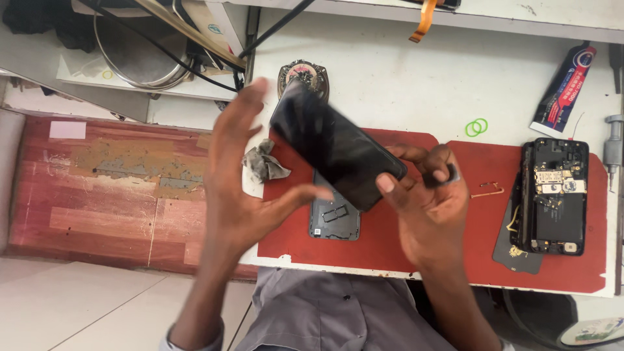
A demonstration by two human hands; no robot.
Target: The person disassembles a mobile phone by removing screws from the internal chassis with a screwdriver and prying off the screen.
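Your right hand point(426, 208) has its grip clamped on the lower end of a black phone point(335, 144), thumb on the dark glass face and fingers curled round the back, so the phone is held in the air above the red mat point(390, 247) and touches nothing below it. Its long axis runs on a slant, from your right hand up and away to your left, ending in front of the round metal part point(305, 70) on the white table point(403, 71). Your left hand point(244, 188) stands just beside the phone with its grip apart: the fingers are spread and raised, the thumb reaches toward the phone's lower edge, and I cannot tell whether the thumb tip touches it. Your right hand is therefore the one that carries the phone; the left is near but holds nothing. Count what lies round you: one phone in hand, one grey back cover point(333, 221) flat on the mat directly under it, and one opened phone point(552, 195) with its circuit board bared, well apart at the right end of the mat. There is also one crumpled grey cloth point(263, 162) at the mat's left edge, one glue tube point(564, 88) on the table, two green rubber rings point(476, 127) touching each other, and one thin brass-coloured strip point(489, 190) near the opened phone.
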